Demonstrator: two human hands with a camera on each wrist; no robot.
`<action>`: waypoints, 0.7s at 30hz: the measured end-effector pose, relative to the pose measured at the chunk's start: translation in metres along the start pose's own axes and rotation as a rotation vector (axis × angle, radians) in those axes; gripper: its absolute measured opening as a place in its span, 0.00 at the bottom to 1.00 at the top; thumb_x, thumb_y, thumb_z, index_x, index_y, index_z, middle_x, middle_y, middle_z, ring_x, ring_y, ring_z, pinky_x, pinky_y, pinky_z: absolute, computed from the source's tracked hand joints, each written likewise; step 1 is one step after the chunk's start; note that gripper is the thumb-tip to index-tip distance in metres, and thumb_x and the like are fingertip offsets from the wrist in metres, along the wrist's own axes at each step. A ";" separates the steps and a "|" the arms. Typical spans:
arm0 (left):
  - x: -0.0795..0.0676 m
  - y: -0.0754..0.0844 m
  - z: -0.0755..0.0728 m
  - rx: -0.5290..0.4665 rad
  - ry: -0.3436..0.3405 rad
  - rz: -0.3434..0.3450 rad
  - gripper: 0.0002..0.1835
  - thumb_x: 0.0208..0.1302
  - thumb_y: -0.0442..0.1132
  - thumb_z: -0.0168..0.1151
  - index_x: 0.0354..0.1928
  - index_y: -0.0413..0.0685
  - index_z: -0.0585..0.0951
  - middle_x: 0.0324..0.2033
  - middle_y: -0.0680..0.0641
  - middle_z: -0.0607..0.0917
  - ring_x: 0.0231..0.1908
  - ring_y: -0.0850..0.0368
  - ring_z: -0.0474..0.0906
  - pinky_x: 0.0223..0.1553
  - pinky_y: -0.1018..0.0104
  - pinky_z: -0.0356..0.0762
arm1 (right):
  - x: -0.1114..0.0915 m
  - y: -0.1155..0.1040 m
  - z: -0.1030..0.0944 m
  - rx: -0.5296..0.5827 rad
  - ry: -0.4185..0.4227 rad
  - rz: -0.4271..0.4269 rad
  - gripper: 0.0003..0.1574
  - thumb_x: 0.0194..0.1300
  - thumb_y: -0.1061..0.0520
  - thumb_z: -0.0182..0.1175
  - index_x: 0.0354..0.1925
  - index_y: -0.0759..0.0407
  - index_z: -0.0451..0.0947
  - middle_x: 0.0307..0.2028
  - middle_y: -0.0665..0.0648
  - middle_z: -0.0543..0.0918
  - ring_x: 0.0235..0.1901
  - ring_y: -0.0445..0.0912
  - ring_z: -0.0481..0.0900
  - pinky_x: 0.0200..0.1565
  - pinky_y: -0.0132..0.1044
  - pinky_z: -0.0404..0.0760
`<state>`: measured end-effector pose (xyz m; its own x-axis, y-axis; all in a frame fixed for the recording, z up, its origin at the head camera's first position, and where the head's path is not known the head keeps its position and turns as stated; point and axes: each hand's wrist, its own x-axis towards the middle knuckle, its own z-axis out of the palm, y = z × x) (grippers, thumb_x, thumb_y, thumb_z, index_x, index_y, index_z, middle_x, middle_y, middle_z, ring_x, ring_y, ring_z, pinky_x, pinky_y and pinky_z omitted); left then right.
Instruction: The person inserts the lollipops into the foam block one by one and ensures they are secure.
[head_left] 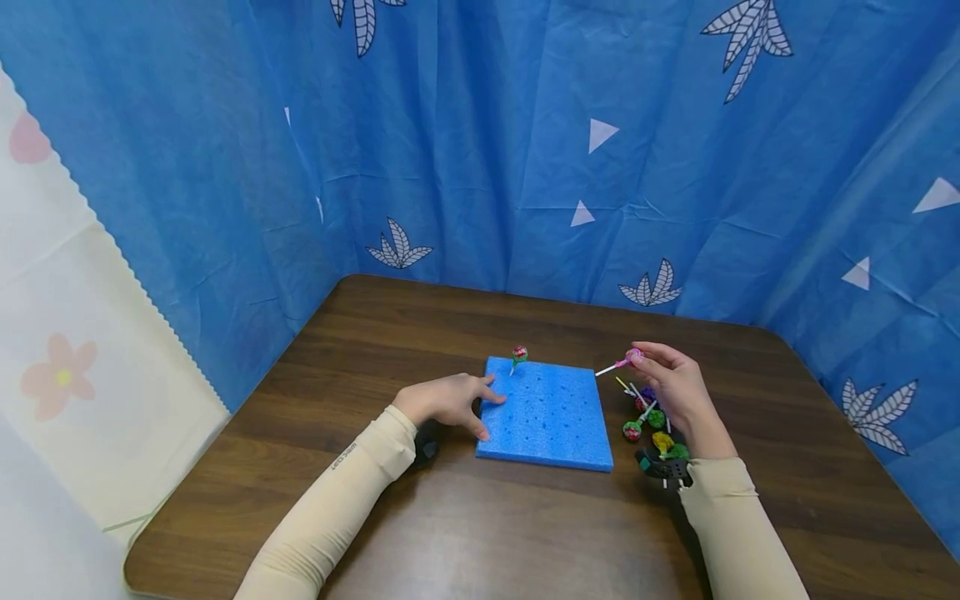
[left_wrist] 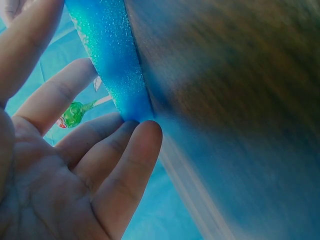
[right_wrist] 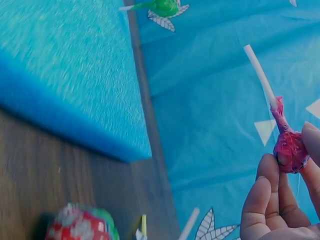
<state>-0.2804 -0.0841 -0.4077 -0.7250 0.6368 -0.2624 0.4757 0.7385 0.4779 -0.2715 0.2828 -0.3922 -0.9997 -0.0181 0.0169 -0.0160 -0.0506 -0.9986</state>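
A blue foam board (head_left: 555, 417) dotted with small holes lies on the table. Near its far left corner a lollipop in a green and red wrapper (head_left: 520, 354) stands upright on its stick. My left hand (head_left: 453, 402) rests at the board's left edge, fingers spread and loosely bent; in the left wrist view the fingertips (left_wrist: 149, 131) meet the foam's side. Off the board's far right corner, my right hand (head_left: 675, 387) pinches a pink-wrapped lollipop (right_wrist: 291, 150) by its candy end, between thumb and fingers. Its white stick points left towards the board, raised over the table.
Right of the board, under my right forearm, lies a loose pile of lollipops (head_left: 633, 431) in red, green, purple and yellow wrappers, sticks pointing various ways. The brown wooden table (head_left: 420, 333) ends at a blue patterned curtain (head_left: 480, 150) behind; a pale floral cloth (head_left: 67, 300) hangs at left.
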 end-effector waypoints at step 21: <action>-0.002 0.002 -0.003 -0.006 -0.005 -0.001 0.36 0.59 0.51 0.73 0.70 0.61 0.73 0.78 0.45 0.56 0.77 0.43 0.54 0.74 0.50 0.61 | 0.015 -0.001 0.041 0.055 0.053 -0.049 0.08 0.66 0.57 0.67 0.42 0.45 0.86 0.38 0.42 0.87 0.40 0.37 0.84 0.46 0.24 0.81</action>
<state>-0.2796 -0.0848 -0.4040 -0.7228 0.6375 -0.2668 0.4725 0.7376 0.4825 -0.2859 0.2415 -0.3893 -0.9974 0.0380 0.0615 -0.0652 -0.1052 -0.9923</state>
